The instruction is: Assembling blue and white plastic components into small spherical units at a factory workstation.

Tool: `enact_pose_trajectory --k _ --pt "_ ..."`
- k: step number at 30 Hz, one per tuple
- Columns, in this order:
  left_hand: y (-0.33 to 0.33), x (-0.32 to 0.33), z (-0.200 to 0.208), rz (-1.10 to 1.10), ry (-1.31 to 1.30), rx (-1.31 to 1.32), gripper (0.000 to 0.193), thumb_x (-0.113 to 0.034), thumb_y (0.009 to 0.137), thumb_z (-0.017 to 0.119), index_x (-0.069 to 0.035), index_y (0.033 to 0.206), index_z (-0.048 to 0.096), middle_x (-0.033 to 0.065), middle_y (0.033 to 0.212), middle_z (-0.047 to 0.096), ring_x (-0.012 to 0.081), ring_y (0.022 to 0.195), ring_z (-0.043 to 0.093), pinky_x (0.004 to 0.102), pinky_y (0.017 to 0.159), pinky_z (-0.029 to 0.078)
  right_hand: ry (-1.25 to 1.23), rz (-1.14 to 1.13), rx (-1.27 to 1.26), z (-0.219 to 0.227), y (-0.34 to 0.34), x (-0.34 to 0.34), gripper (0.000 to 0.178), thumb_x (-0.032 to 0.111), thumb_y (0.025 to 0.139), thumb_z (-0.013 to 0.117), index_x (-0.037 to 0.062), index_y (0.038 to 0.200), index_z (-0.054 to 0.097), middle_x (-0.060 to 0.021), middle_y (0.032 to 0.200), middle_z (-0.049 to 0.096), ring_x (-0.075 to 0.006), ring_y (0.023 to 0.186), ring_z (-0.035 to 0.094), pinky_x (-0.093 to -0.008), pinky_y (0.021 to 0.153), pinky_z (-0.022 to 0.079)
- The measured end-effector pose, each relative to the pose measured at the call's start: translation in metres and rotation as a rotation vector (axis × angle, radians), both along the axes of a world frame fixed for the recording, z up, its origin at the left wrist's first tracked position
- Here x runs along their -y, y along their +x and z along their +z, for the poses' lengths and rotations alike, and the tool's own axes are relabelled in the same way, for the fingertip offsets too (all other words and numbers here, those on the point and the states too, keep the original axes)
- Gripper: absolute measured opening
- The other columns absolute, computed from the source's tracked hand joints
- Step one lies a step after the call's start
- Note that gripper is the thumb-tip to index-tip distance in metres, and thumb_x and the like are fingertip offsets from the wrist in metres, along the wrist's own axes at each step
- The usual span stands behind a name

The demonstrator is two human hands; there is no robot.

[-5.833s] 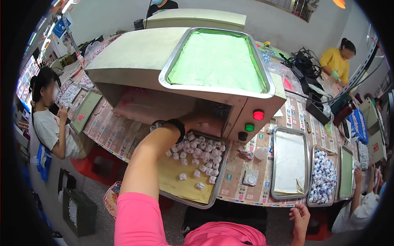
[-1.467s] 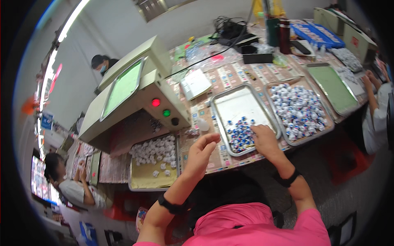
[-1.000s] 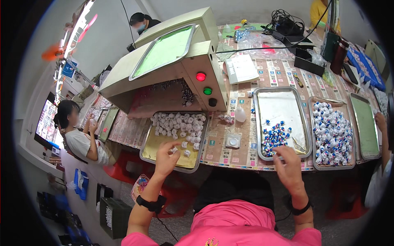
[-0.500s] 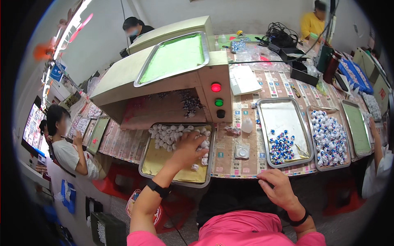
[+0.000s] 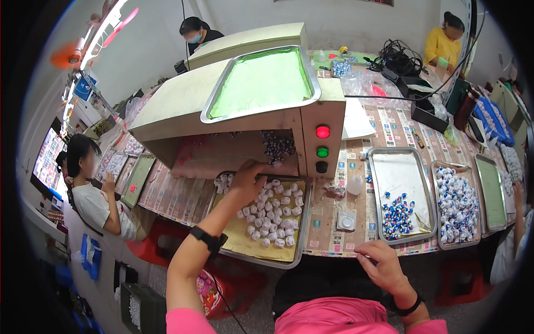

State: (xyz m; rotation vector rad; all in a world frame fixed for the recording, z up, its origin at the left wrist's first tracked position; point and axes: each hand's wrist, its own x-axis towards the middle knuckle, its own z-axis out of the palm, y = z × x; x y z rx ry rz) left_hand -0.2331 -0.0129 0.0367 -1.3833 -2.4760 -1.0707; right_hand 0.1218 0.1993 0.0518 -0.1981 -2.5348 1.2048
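My left hand (image 5: 247,181) reaches over the back of a metal tray (image 5: 305,231) lined with yellowish paper, its fingers apart and touching or just above the small white pieces. Many of these round white pieces (image 5: 271,217) lie spread in the tray's middle and right; more are bunched at its back left, partly behind my hand. My right hand (image 5: 385,267) hovers at the table's front edge, thumb and fingers drawn together; whatever is between them is too small to make out. Right of centre, a white-lined tray (image 5: 396,167) holds small blue, white and red pieces (image 5: 398,214).
A beige box-shaped machine (image 5: 322,114) with an open front stands behind my tray, a green-lined tray (image 5: 267,80) on top. A small bottle (image 5: 355,185) and clear square case (image 5: 346,220) sit between trays. Further right, another tray (image 5: 457,203) is heaped with blue-white pieces. Co-workers sit around.
My left hand has moved back and left across its tray. The white pieces, bunched at the back before, now lie spread toward the front and right. My right hand stays by the table edge.
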Motion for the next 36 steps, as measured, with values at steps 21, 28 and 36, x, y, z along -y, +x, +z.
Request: enact_pose_trajectory --k 21,28,36 --pt "-0.007 0.027 -0.003 -0.003 -0.344 0.267 0.027 -0.012 0.076 0.068 -0.007 0.102 0.063 0.0102 0.099 0.059 0.0205 0.083 0.060 0.0323 0.071 0.049 -0.037 -0.043 0.011 -0.017 0.001 -0.015 0.012 0.003 0.077 0.067 0.0015 0.089 0.067 -0.0114 0.086 0.065 -0.0292 0.079 0.061 -0.0361 0.070 0.048" --pt "-0.065 0.096 -0.057 0.167 -0.291 -0.187 0.047 -0.034 0.085 0.061 -0.012 0.126 0.054 0.0166 0.128 0.050 0.0380 0.121 0.042 0.0493 0.100 0.036 -0.038 0.010 -0.024 -0.008 -0.001 -0.006 0.012 0.004 0.078 0.066 0.0017 0.090 0.066 -0.0121 0.086 0.065 -0.0293 0.081 0.061 -0.0362 0.071 0.048" --pt "0.022 0.092 -0.031 0.052 -0.180 -0.038 0.043 -0.015 0.083 0.062 -0.007 0.124 0.054 0.0200 0.126 0.050 0.0381 0.118 0.045 0.0438 0.100 0.036 -0.047 -0.065 0.045 -0.016 0.007 -0.015 0.012 0.004 0.079 0.065 0.0020 0.091 0.066 -0.0125 0.088 0.065 -0.0293 0.082 0.061 -0.0364 0.072 0.048"
